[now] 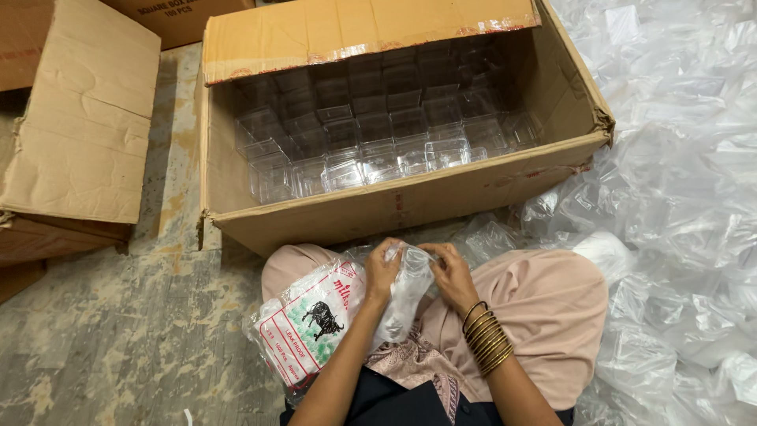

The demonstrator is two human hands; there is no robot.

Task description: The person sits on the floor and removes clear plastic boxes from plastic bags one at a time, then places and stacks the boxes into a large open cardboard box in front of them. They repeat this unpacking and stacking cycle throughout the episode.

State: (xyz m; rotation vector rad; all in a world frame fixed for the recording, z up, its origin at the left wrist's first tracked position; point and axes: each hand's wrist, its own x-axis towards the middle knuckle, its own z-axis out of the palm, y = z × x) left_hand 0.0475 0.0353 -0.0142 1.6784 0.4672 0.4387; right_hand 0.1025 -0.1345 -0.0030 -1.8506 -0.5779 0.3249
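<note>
The fingers (392,254) of the left hand (382,272) and the right hand (451,276) pinch the top of a thin clear plastic bag (404,296) that hangs over the lap. It seems the bag mouth is being opened; this needs a gentle pull apart. A printed packet (309,327) lies on the left knee. Ahead, an open carton (378,209) holds clear boxes (378,146). Around is worn concrete floor (134,331) and loose plastic sheets (678,197).

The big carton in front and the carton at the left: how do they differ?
The big carton stands open, and clear plastic boxes fill it in rows; the left carton has its flaps folded shut, so its contents are hidden. The big carton lies straight ahead, the left carton partly out of frame. Both are brown cardboard on the floor.
</note>
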